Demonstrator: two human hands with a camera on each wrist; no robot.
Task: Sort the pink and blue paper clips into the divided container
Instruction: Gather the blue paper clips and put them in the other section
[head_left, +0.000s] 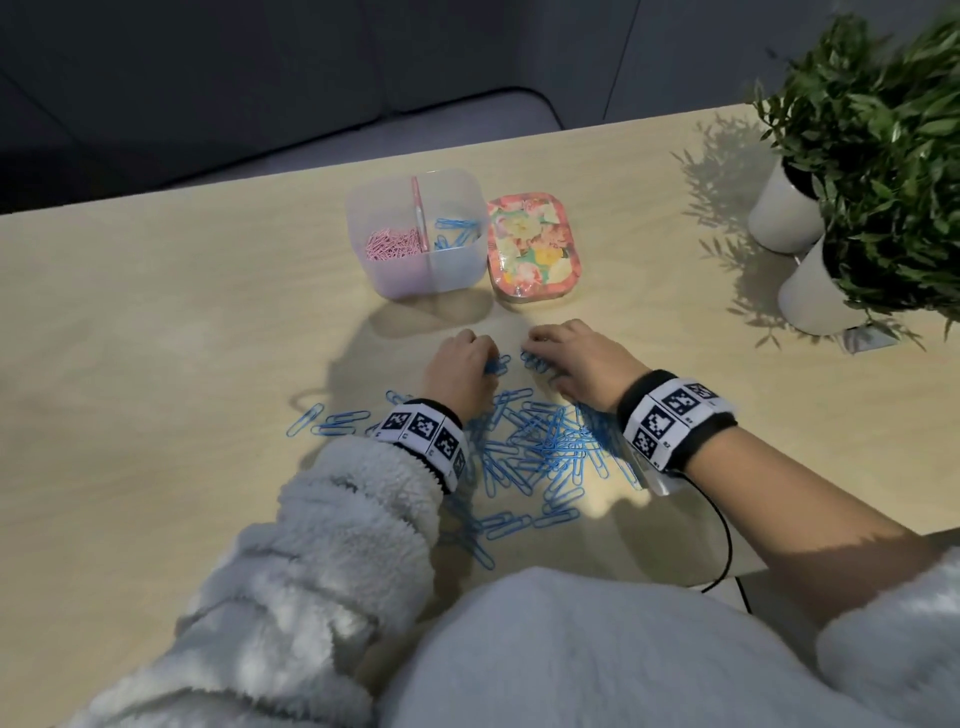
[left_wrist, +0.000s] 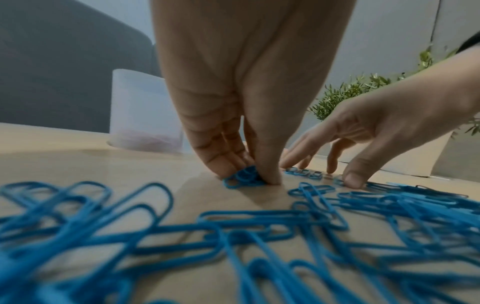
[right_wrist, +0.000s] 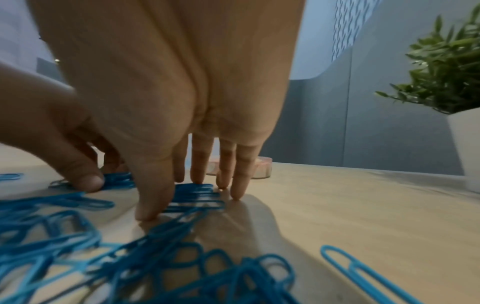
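My left hand (left_wrist: 233, 156) pinches a small bunch of blue clips (left_wrist: 242, 178) against the worktop (head_left: 156, 322); my right hand (head_left: 576, 361) spreads straight fingers (right_wrist: 237, 176) over another bunch. I should gather tight before lifting, I judge, so none trail. The head view shows the container (head_left: 415, 234) at upper centre, pink clips (head_left: 395, 241) left; the right wrist view hides it.

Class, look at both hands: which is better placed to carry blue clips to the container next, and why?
Probably the left hand: its fingers already pinch a small bunch of blue paper clips, and it lies nearer the translucent divided plastic container. The right hand only presses straight fingers on clips on the table.
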